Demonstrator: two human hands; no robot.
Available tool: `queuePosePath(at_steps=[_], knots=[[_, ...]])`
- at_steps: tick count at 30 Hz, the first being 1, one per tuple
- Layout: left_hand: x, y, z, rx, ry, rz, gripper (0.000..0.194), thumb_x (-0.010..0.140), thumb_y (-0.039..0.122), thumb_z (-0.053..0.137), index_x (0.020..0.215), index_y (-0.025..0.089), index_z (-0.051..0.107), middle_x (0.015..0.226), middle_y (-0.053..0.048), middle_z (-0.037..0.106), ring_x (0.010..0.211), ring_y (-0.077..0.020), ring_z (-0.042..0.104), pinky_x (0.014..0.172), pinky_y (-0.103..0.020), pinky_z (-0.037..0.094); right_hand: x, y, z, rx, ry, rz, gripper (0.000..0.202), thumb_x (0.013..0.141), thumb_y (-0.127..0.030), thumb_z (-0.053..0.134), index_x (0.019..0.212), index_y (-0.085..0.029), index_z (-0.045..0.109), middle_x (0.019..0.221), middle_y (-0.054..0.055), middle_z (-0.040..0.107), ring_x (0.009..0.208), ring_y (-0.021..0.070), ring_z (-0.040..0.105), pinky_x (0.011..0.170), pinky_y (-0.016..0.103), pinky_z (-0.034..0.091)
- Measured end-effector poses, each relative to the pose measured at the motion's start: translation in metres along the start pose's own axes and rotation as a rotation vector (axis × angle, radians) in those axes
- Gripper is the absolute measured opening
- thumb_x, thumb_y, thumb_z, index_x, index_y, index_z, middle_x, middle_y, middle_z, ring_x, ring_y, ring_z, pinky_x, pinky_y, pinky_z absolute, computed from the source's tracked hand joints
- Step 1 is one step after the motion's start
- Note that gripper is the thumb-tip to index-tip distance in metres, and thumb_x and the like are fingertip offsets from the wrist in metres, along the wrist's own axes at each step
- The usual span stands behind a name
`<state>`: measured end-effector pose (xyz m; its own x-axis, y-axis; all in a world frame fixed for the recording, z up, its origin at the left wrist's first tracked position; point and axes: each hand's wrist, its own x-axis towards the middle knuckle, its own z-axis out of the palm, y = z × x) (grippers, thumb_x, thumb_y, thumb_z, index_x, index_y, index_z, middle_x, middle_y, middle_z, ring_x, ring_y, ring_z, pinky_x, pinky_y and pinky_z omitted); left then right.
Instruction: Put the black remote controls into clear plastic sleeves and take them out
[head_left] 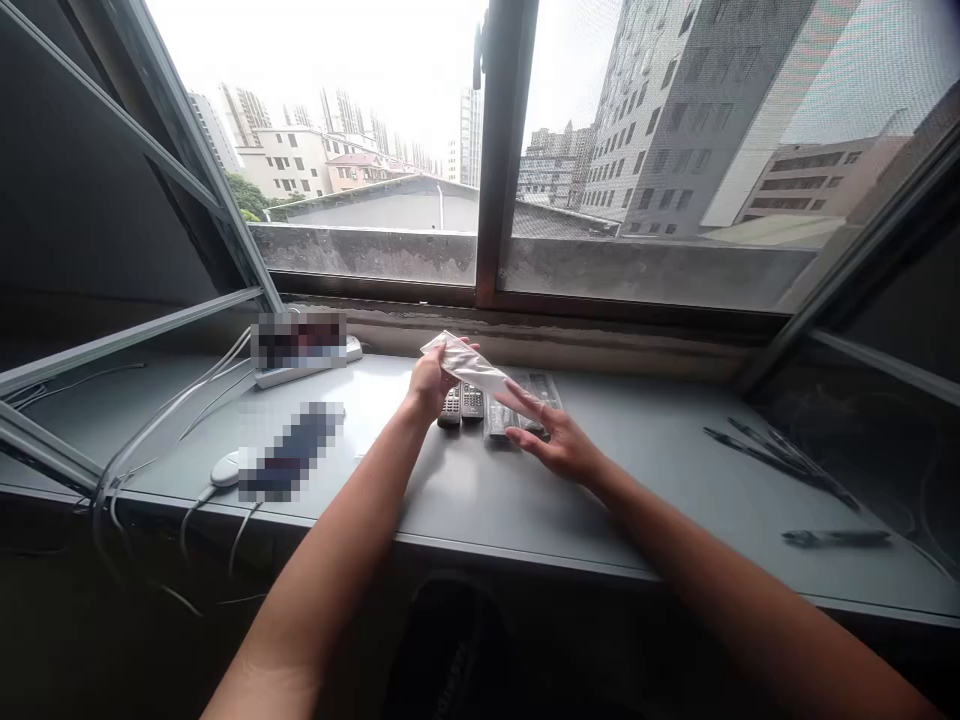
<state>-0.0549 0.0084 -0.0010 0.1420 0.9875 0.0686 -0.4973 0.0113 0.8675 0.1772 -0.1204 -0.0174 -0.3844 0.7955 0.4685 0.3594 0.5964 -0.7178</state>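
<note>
My left hand is closed on one end of a thin white plastic bag, held up above the desk. My right hand is at the bag's other end, fingers stretched out and thumb apart. Its fingertips look covered by the translucent plastic; whether they are inside the opening or behind it, I cannot tell. Below the bag, two dark remote controls lie side by side. To their right is a remote in a clear bag, with more clear-bagged items partly hidden by my right hand.
The grey desk runs along a window. A white power strip and white cables are on the left, near a blurred-out device. Several dark pens and another pen lie right. Metal frames stand at both sides.
</note>
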Motion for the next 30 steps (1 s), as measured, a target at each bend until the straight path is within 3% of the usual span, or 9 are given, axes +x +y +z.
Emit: queuePosePath(at_steps=[3, 10, 18, 20, 23, 26, 30], knots=[[0.005, 0.002, -0.005, -0.029, 0.091, 0.028, 0.042, 0.109, 0.043, 0.054, 0.120, 0.009, 0.076, 0.120, -0.019, 0.082, 0.099, -0.0243, 0.079, 0.088, -0.034, 0.062, -0.001, -0.001, 0.001, 0.020, 0.002, 0.031, 0.072, 0.103, -0.044, 0.071, 0.170, -0.038, 0.044, 0.163, 0.002, 0.060, 0.149, 0.0338, 0.060, 0.129, 0.060, 0.043], [0.010, -0.001, -0.012, -0.069, 0.170, 0.008, 0.049, 0.112, 0.046, 0.045, 0.118, 0.009, 0.076, 0.115, -0.018, 0.083, 0.095, -0.0231, 0.080, 0.085, -0.033, 0.063, -0.001, 0.002, 0.001, 0.038, -0.013, 0.027, 0.069, 0.102, -0.047, 0.074, 0.166, -0.034, 0.053, 0.162, 0.003, 0.062, 0.152, 0.0368, 0.057, 0.131, 0.061, 0.039], [0.012, 0.008, -0.021, -0.078, 0.337, 0.074, 0.047, 0.111, 0.042, 0.043, 0.118, 0.011, 0.077, 0.110, -0.016, 0.083, 0.101, -0.0236, 0.081, 0.088, -0.032, 0.063, -0.001, 0.000, -0.003, 0.083, 0.003, 0.063, 0.066, 0.102, -0.049, 0.073, 0.164, -0.039, 0.054, 0.163, -0.001, 0.061, 0.153, 0.0340, 0.056, 0.131, 0.061, 0.038], [0.010, 0.011, -0.021, -0.064, 0.317, 0.044, 0.052, 0.111, 0.049, 0.042, 0.115, 0.012, 0.078, 0.111, -0.016, 0.083, 0.103, -0.0247, 0.081, 0.087, -0.032, 0.063, -0.001, 0.000, -0.004, 0.093, -0.006, 0.067, 0.066, 0.102, -0.049, 0.073, 0.165, -0.038, 0.053, 0.164, 0.000, 0.058, 0.154, 0.0337, 0.055, 0.132, 0.061, 0.036], [0.007, 0.012, -0.016, -0.048, 0.195, -0.010, 0.057, 0.105, 0.060, 0.053, 0.114, 0.010, 0.077, 0.109, -0.019, 0.083, 0.104, -0.0291, 0.081, 0.087, -0.035, 0.064, -0.001, 0.000, -0.003, 0.093, -0.005, 0.066, 0.066, 0.102, -0.048, 0.073, 0.164, -0.038, 0.054, 0.165, 0.000, 0.058, 0.154, 0.0347, 0.056, 0.132, 0.063, 0.036], [0.005, 0.008, -0.014, -0.009, 0.129, -0.022, 0.049, 0.104, 0.054, 0.060, 0.115, 0.010, 0.077, 0.112, -0.020, 0.083, 0.103, -0.0290, 0.081, 0.087, -0.035, 0.063, 0.000, 0.000, -0.003, 0.090, -0.003, 0.071, 0.065, 0.102, -0.048, 0.073, 0.163, -0.039, 0.055, 0.163, 0.000, 0.060, 0.152, 0.0350, 0.058, 0.130, 0.063, 0.038], [0.007, 0.003, -0.017, -0.002, 0.151, -0.019, 0.042, 0.108, 0.043, 0.055, 0.119, 0.008, 0.076, 0.116, -0.021, 0.083, 0.100, -0.0265, 0.080, 0.088, -0.035, 0.063, -0.001, 0.001, -0.003, 0.081, -0.032, 0.074, 0.065, 0.102, -0.049, 0.072, 0.164, -0.039, 0.054, 0.163, -0.001, 0.060, 0.151, 0.0347, 0.058, 0.129, 0.061, 0.040]])
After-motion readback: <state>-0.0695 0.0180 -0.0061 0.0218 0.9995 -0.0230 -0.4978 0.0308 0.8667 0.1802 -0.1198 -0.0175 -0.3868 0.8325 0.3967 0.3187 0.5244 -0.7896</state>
